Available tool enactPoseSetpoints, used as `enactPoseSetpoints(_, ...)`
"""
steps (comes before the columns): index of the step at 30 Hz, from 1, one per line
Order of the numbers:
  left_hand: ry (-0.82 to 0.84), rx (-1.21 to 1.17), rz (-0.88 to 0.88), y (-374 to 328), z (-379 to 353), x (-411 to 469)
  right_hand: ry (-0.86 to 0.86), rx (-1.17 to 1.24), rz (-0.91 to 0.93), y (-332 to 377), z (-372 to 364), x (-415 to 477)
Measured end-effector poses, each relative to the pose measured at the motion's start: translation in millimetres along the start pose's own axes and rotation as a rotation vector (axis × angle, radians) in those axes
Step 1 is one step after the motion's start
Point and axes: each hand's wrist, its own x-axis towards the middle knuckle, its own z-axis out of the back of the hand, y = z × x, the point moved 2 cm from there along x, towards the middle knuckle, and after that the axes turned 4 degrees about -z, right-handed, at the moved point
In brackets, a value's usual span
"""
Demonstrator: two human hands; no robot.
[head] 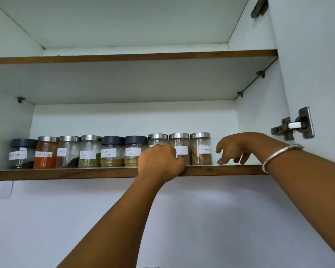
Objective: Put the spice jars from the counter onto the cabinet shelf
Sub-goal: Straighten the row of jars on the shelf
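Observation:
Several labelled glass spice jars stand in one row on the lower cabinet shelf (66,174), some with steel lids and some with dark lids. My left hand (161,163) reaches up from below, and its fingers curl round the lower part of a steel-lidded jar (158,139), third from the right end; the hand hides that jar's label. To its right stand a jar (179,141) and the last jar (200,149), which holds brown powder. My right hand (238,147), with a silver bangle on the wrist, hovers just right of the last jar with fingers hanging loosely, holding nothing.
An upper shelf (124,57) spans the cabinet above the row. The open cabinet door (317,74) with its metal hinge (294,125) stands at the right. A short stretch of shelf lies between the last jar and the right wall. The counter is out of view.

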Motion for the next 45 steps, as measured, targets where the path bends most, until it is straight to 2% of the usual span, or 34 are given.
enactPoseSetpoints(2,0.028,0.0,-0.02,1,1,2,-0.065,-0.038,-0.001,-2,5,6)
enactPoseSetpoints(8,-0.143,0.042,-0.014,1,-5,-7,-0.31,-0.152,0.095,25,16,58)
enactPoseSetpoints(14,-0.2,0.034,-0.025,2,-9,-7,-0.33,-0.299,0.12,53,9,118)
enactPoseSetpoints(18,-0.216,0.036,-0.025,2,-8,-8,-0.461,-0.357,0.159,51,21,122)
enactPoseSetpoints(21,-0.226,0.029,-0.039,1,-9,-9,-0.536,-0.348,0.118,48,29,122)
enactPoseSetpoints(30,-0.237,-0.008,-0.053,2,-9,-8,-0.601,-0.39,0.039,62,31,126)
enactPoseSetpoints(36,-0.214,-0.024,-0.052,2,-9,-6,-0.611,-0.347,0.06,59,24,123)
enactPoseSetpoints(40,-0.202,-0.024,-0.074,1,-9,-7,-0.672,-0.38,0.121,68,23,102)
enactPoseSetpoints(43,-0.197,-0.005,-0.095,2,-9,-6,-0.707,-0.465,0.247,89,19,83)
enactPoseSetpoints(45,-0.168,-0.004,-0.105,1,-7,-6,-0.667,-0.376,0.303,106,13,69)
